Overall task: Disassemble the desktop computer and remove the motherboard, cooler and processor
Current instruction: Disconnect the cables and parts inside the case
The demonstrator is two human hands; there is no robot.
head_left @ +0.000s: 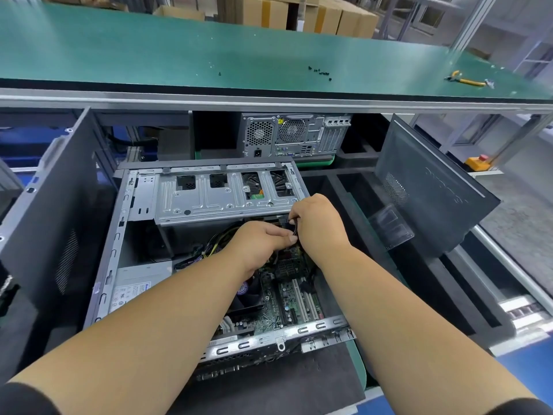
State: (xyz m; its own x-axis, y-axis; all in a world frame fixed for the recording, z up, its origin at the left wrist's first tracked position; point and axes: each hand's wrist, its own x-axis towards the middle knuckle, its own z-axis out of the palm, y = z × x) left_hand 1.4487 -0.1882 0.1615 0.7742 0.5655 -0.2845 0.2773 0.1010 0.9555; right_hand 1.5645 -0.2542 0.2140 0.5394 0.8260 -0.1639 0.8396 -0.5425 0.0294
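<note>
An open desktop computer case [119, 235] lies on its side in front of me. Its green motherboard [287, 298] shows inside, with the black cooler fan [248, 295] partly hidden under my left forearm. A silver drive cage [209, 196] spans the top of the case. Both hands meet just below the cage's right end. My left hand [260, 244] pinches a black cable connector [294, 227]. My right hand [317, 223] grips the same black cable from the other side. The processor is hidden.
A silver power supply [134, 286] sits at the case's left. Removed dark side panels lean at the left [51, 220] and right [425, 190]. Another computer [296, 134] stands behind under the green bench [179, 46], which carries several loose screws [320, 71] and yellow pliers [466, 80].
</note>
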